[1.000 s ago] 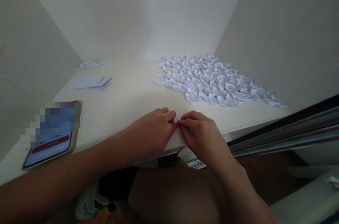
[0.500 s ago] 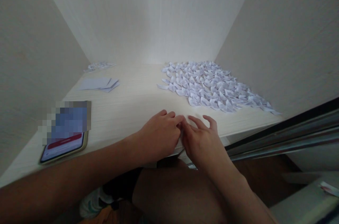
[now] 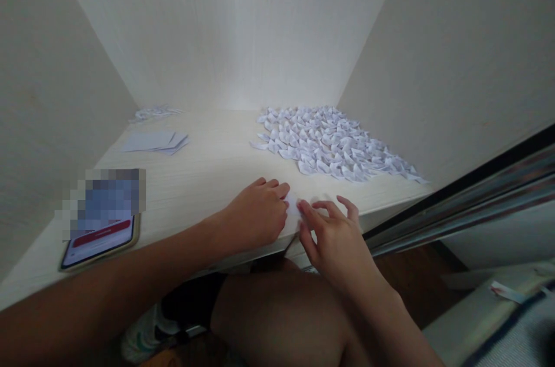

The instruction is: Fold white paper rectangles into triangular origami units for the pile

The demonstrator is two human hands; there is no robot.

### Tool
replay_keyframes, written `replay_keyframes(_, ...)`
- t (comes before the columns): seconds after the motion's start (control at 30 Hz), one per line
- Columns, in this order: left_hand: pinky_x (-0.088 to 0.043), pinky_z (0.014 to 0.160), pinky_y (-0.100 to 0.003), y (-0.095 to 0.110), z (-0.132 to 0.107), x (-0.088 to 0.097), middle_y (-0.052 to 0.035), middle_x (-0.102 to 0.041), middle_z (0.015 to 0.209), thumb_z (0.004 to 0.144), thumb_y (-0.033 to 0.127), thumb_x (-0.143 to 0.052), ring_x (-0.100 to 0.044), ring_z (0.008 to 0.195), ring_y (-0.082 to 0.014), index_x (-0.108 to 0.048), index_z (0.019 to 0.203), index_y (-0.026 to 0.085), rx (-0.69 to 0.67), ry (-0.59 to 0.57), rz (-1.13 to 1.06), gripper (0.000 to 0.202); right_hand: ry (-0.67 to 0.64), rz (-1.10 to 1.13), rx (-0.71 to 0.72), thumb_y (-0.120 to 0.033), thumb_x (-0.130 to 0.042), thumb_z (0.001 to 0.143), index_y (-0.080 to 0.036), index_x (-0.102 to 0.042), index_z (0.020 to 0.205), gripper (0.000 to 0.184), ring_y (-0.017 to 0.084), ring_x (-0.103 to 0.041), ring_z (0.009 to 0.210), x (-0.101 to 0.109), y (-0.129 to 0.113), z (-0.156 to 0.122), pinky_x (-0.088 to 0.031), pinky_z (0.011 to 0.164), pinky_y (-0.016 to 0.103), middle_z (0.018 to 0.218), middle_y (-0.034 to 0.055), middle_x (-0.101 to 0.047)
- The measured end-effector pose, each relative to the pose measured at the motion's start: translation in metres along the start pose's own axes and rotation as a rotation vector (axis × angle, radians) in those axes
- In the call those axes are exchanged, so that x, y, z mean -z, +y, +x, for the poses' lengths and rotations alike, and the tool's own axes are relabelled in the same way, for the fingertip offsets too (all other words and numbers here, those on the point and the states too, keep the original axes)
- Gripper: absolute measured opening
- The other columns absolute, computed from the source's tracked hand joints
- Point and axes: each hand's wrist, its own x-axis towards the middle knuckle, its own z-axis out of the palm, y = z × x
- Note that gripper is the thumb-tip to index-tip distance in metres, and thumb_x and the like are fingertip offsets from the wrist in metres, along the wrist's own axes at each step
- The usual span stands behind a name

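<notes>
Just between the two hands, near the front edge of the table [image 3: 217, 173], lies a small piece of white paper [image 3: 292, 203]. The left hand [image 3: 258, 214] is curled, and its fingertips [image 3: 284, 189] are at the left side of this paper; I cannot tell if they pinch it or only press it. The right hand [image 3: 333, 234] is loose, with the fingers spread apart, and the tip of its index finger [image 3: 311, 214] is at the right side of the paper. Beyond the hands, somewhat to the right, many folded papers [image 3: 325, 141] lie close together. On the left, near the left forearm [image 3: 151, 260], is a phone [image 3: 99, 247]. Behind it are flat sheets [image 3: 150, 140], and by the corner, a small heap of thin pieces [image 3: 156, 114].
</notes>
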Motion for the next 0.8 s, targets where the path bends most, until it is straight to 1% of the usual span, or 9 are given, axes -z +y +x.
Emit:
replay_keyframes(0.1, -0.048, 0.092, -0.044, -0.005, 0.004, -0.004, -0.0152, -0.07, 0.117, 0.099, 0.024, -0.048, -0.063, 0.104, -0.0282, -0.077, 0.088, 0.012, 0.012, 0.026, -0.112, 0.033, -0.002, 0.008, -0.027, -0.023, -0.057, 0.096, -0.013, -0.065, 0.128, 0.035, 0.031, -0.065, 0.112, 0.0, -0.002, 0.001, -0.027, 0.112, 0.058, 0.097, 0.0132, -0.079)
replay_keyframes(0.2, -0.049, 0.097, -0.042, -0.012, 0.007, -0.011, -0.0134, -0.073, 0.111, 0.1, 0.021, -0.048, -0.065, 0.104, -0.0248, -0.077, 0.091, 0.012, 0.037, 0.062, -0.238, 0.032, -0.001, 0.038, -0.038, -0.024, -0.057, 0.095, -0.014, -0.065, 0.129, 0.036, 0.031, -0.064, 0.113, -0.003, -0.005, 0.0, -0.026, 0.112, 0.057, 0.096, 0.0124, -0.079)
replay_keyframes(0.3, -0.052, 0.092, -0.038, -0.02, 0.009, -0.016, -0.0111, -0.073, 0.101, 0.099, 0.023, -0.053, -0.067, 0.096, -0.0222, -0.076, 0.088, 0.014, 0.124, 0.11, -0.347, 0.027, 0.04, 0.114, -0.074, -0.027, -0.057, 0.097, -0.017, -0.064, 0.132, 0.037, 0.031, -0.061, 0.117, -0.009, -0.009, 0.001, -0.03, 0.108, 0.054, 0.104, 0.0124, -0.078)
replay_keyframes(0.37, -0.053, 0.085, -0.035, -0.025, 0.009, -0.018, -0.009, -0.072, 0.096, 0.095, 0.023, -0.058, -0.067, 0.087, -0.0197, -0.076, 0.085, 0.015, 0.207, 0.102, -0.436, 0.021, 0.071, 0.157, -0.123, -0.03, -0.058, 0.098, -0.02, -0.065, 0.132, 0.036, 0.03, -0.062, 0.116, -0.013, -0.013, 0.004, -0.034, 0.104, 0.051, 0.106, 0.0122, -0.078)
replay_keyframes(0.43, -0.053, 0.079, -0.032, -0.029, 0.008, -0.018, -0.0077, -0.071, 0.094, 0.09, 0.023, -0.063, -0.067, 0.08, -0.018, -0.076, 0.09, 0.015, 0.282, 0.078, -0.492, 0.015, 0.073, 0.191, -0.175, -0.03, -0.062, 0.096, -0.022, -0.068, 0.129, 0.034, 0.03, -0.062, 0.114, -0.016, -0.017, 0.008, -0.036, 0.102, 0.05, 0.105, 0.0114, -0.078)
replay_keyframes(0.5, -0.053, 0.079, -0.033, -0.032, 0.007, -0.019, -0.0081, -0.071, 0.096, 0.086, 0.025, -0.065, -0.066, 0.079, -0.0186, -0.075, 0.1, 0.015, 0.32, 0.072, -0.49, 0.02, 0.075, 0.243, -0.233, -0.029, -0.066, 0.094, -0.025, -0.072, 0.124, 0.03, 0.029, -0.063, 0.11, -0.016, -0.02, 0.012, -0.038, 0.1, 0.048, 0.105, 0.0102, -0.078)
replay_keyframes(0.57, -0.052, 0.08, -0.034, -0.034, 0.007, -0.019, -0.0087, -0.071, 0.096, 0.085, 0.028, -0.065, -0.066, 0.081, -0.0201, -0.075, 0.103, 0.016, 0.326, 0.051, -0.483, 0.024, 0.076, 0.307, -0.284, -0.028, -0.069, 0.092, -0.026, -0.073, 0.122, 0.03, 0.028, -0.064, 0.109, -0.014, -0.022, 0.015, -0.042, 0.098, 0.046, 0.107, 0.0093, -0.079)
replay_keyframes(0.7, -0.048, 0.072, -0.033, -0.036, 0.006, -0.015, -0.0071, -0.069, 0.085, 0.082, 0.032, -0.065, -0.064, 0.076, -0.0213, -0.073, 0.088, 0.016, 0.351, -0.032, -0.545, 0.019, 0.057, 0.394, -0.382, -0.024, -0.072, 0.088, -0.024, -0.071, 0.127, 0.039, 0.03, -0.063, 0.117, -0.011, -0.022, 0.019, -0.044, 0.102, 0.047, 0.119, 0.0081, -0.077)
replay_keyframes(0.8, -0.046, 0.067, -0.032, -0.037, 0.006, -0.012, -0.0041, -0.067, 0.078, 0.078, 0.035, -0.067, -0.061, 0.071, -0.02, -0.069, 0.08, 0.018, 0.358, -0.068, -0.606, 0.017, 0.061, 0.485, -0.44, -0.018, -0.074, 0.084, -0.023, -0.07, 0.128, 0.044, 0.027, -0.066, 0.115, -0.013, -0.017, 0.023, -0.046, 0.104, 0.047, 0.114, 0.0065, -0.078)
